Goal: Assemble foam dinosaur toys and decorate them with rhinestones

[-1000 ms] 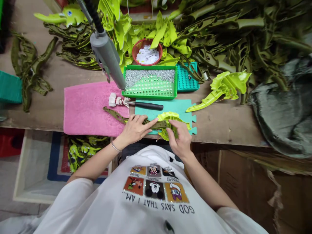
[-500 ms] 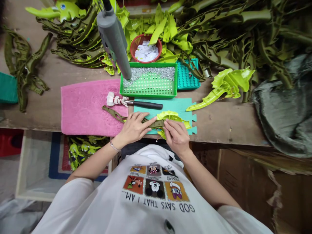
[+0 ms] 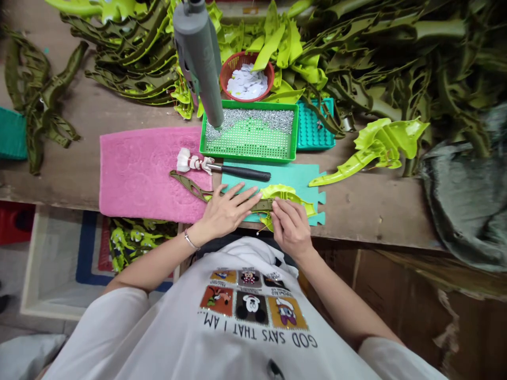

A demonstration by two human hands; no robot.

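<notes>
We look through a single camera worn on our head, facing forward and steeply down. At the bottom edge our own white T-shirt (image 3: 245, 316) fills the frame, so the lens sits just above the chest. Our left hand (image 3: 224, 211) and right hand (image 3: 291, 229) lie near the centre, close to the lens, on the near edge of the wooden workbench (image 3: 376, 206), which crosses the middle. A grey hanging tool (image 3: 200, 58) looms close at the top. The bench's far side meets the top edge; floor (image 3: 10, 322) shows lower left.
</notes>
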